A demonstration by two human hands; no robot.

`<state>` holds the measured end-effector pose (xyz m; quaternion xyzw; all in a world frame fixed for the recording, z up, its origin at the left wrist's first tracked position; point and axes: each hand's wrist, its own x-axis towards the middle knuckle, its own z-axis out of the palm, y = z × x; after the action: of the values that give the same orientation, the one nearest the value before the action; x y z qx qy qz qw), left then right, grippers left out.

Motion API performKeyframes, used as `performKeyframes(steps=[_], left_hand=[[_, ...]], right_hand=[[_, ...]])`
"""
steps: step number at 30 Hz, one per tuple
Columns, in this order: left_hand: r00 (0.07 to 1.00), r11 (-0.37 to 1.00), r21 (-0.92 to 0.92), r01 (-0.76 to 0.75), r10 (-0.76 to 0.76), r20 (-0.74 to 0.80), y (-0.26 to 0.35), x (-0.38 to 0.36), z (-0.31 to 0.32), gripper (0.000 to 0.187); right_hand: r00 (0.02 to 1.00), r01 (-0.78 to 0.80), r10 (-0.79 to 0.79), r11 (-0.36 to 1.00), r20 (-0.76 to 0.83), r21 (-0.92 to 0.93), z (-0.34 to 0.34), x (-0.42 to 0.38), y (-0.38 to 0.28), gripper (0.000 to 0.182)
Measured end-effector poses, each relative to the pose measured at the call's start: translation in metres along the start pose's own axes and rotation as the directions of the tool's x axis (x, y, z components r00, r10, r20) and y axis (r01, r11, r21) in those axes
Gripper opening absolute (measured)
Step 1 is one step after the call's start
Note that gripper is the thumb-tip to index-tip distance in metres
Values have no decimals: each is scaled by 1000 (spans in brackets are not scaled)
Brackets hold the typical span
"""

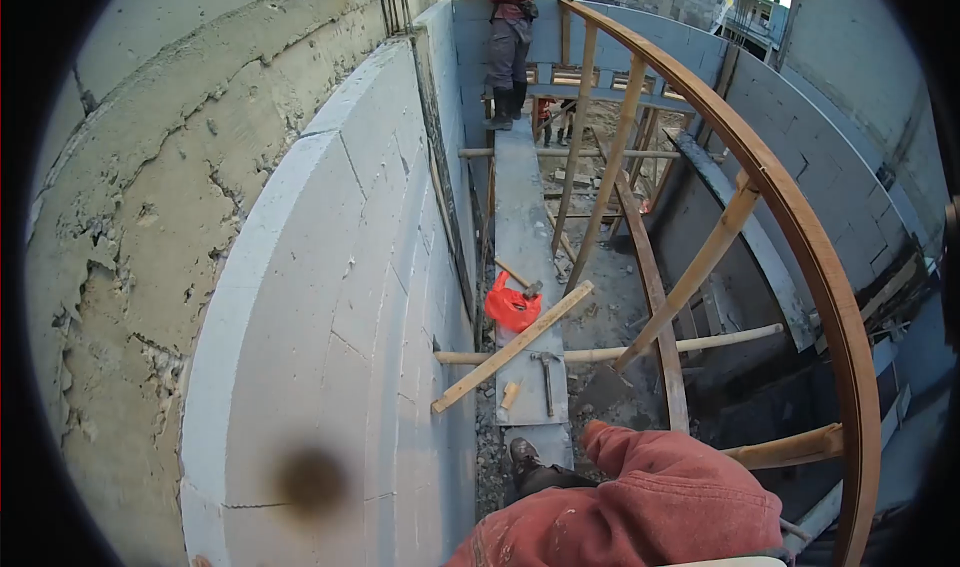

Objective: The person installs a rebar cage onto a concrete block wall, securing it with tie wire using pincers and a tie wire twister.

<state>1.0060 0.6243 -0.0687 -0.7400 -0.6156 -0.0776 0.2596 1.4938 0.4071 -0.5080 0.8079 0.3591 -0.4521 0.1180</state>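
Observation:
Neither of my hands shows. A red sleeve (pixel 660 497) fills the bottom of the view and ends in a cuff near the end of a grey plank walkway (pixel 525 217). Beside the cuff is a dark boot (pixel 522 457) standing on rubble. Nearest on the plank lie a metal hammer (pixel 546 379) and a short wooden piece (pixel 510 395). Further along sits a red plastic bag (pixel 512 305) with a wooden-handled hammer (pixel 520 279) next to it. A long wooden lath (pixel 510 347) lies slanted across the plank.
A curved white block wall (pixel 330 297) rises on the left, with rough concrete (pixel 120 227) behind it. A curved wooden rail (pixel 810 257) on slanted props bounds the right, above a deep pit. Another person (pixel 508 37) stands at the plank's far end.

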Motion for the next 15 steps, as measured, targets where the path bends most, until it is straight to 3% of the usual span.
performKeyframes(steps=[3, 5, 8, 11, 12, 13, 15], left_hand=[[973, 991, -41, -130, 120, -198, -7, -9, 7, 61], [919, 974, -91, -206, 160, -360, -19, -10, 22, 55], [984, 989, -129, -66, 43, -173, -30, -14, 41, 62], [973, 985, -159, -68, 31, -229, -35, -13, 56, 63], [966, 987, -143, -77, 38, -257, -35, -13, 55, 61], [957, 989, -126, -82, 43, -286, -33, -14, 51, 59], [948, 990, -109, -84, 45, -316, -32, -14, 48, 57]], right_hand=[[994, 6, 6, 995, -109, 104, 27, -31, -8, 32], [959, 47, 45, 950, -281, 310, 48, -38, 2, 34], [850, 143, 142, 864, -507, 483, 18, -127, -16, 37], [713, 256, 173, 838, -679, 482, -7, -180, 14, 37], [527, 230, 190, 906, -829, 354, -15, -209, 22, 32], [415, 202, 207, 929, -886, 311, -27, -231, 43, 39], [61, 16, 271, 962, -961, 272, -60, -315, 58, 48]])
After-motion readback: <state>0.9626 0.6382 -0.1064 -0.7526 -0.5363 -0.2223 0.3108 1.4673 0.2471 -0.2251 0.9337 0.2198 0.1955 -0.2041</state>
